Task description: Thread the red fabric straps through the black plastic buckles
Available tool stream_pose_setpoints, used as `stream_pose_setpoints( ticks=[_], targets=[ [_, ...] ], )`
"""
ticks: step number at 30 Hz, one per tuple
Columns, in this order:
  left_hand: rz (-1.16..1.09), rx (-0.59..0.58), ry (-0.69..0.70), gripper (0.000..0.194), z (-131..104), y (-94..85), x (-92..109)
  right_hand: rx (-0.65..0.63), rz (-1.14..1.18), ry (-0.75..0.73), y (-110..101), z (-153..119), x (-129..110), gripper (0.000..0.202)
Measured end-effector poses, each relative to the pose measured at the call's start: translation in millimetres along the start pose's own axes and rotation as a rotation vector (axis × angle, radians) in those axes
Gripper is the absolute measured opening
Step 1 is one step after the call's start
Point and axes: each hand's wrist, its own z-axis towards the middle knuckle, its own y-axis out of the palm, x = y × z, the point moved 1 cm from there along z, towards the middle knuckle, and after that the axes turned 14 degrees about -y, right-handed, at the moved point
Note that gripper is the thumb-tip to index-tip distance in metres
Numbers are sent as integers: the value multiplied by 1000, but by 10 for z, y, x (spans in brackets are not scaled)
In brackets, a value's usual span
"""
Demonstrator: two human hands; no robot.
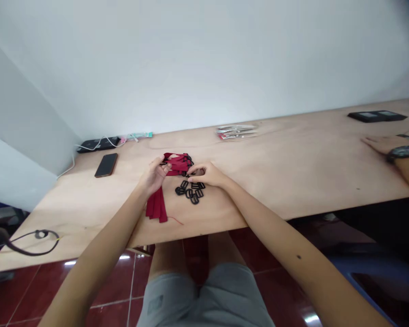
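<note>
My left hand (155,175) is at the left side of a bundle of red straps with black buckles (179,164), its fingers curled; whatever they hold is too small to make out. My right hand (206,174) is bent over the right edge of that bundle, thumb and fingers apart, with nothing clearly visible between them. Just below it lies a loose pile of black plastic buckles (192,192). More red strap pieces (156,206) lie fanned out below my left hand, with a thin red thread beside them.
A phone (106,165) and black boxes with a white cable (98,144) lie left on the wooden table (279,163). Small packets (236,131) lie near the wall. At right are a black case (376,116) and another person's hand with a watch (383,144).
</note>
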Motion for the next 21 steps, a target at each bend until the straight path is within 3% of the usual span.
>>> stream_pose_setpoints(
  ticks=[5,10,16,21],
  targets=[
    [45,-47,-43,7,-24,7,-42,64,63,-7,24,9,12,35],
    [176,-161,-128,18,-80,41,-123,204,327,-25,76,9,39,42],
    [315,-204,-229,22,-119,87,-224,154,501,-39,118,23,-41,50],
    [413,-192,-314,26,-108,55,-256,179,433,-1,125,21,-54,36]
  ],
)
